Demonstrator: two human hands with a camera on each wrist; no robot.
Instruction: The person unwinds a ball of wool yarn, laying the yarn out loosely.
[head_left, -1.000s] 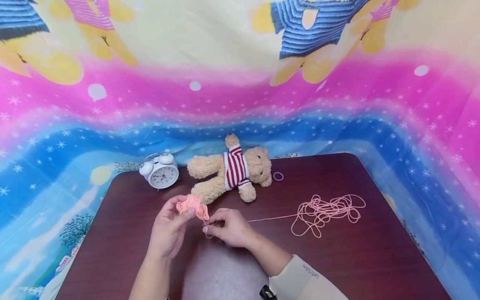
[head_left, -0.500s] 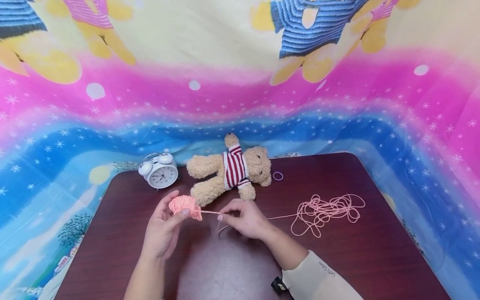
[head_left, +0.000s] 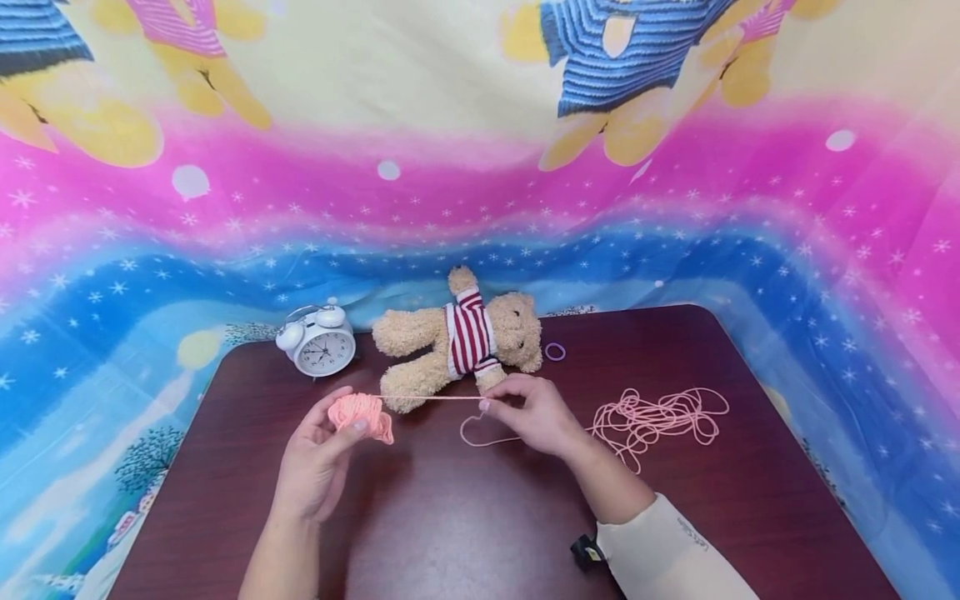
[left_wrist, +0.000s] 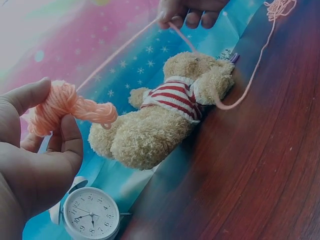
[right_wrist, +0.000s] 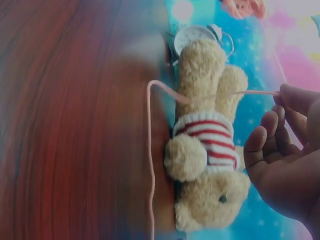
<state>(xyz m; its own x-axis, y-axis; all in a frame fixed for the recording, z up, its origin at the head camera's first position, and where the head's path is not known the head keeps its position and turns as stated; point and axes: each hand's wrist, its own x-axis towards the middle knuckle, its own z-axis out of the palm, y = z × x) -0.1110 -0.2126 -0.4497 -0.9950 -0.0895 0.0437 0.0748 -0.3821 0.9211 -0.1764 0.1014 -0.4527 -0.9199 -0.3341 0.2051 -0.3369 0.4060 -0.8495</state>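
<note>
My left hand (head_left: pixel 318 458) holds a small wound bundle of peach yarn (left_wrist: pixel 57 107) between thumb and fingers, raised over the table's left half. From the bundle a taut strand of yarn (head_left: pixel 431 397) runs across to my right hand (head_left: pixel 540 417), whose thumb and forefinger pinch it. Past that pinch the strand hangs in a slack loop and trails right to a loose tangle of yarn (head_left: pixel 660 421) on the table. Just behind the strand lies a teddy bear (head_left: pixel 471 337) in a red-and-white striped shirt, on its back with its head to the right.
A white twin-bell alarm clock (head_left: pixel 324 346) stands at the back left of the dark red-brown table (head_left: pixel 465 533). Beside the bear's head lies a purple ring (head_left: pixel 555 352). A printed cloth (head_left: pixel 465 192) hangs behind the table and along its sides.
My right hand has moved right and up from beside the bundle, drawing the strand out long and straight. The left hand has shifted slightly left with the bundle.
</note>
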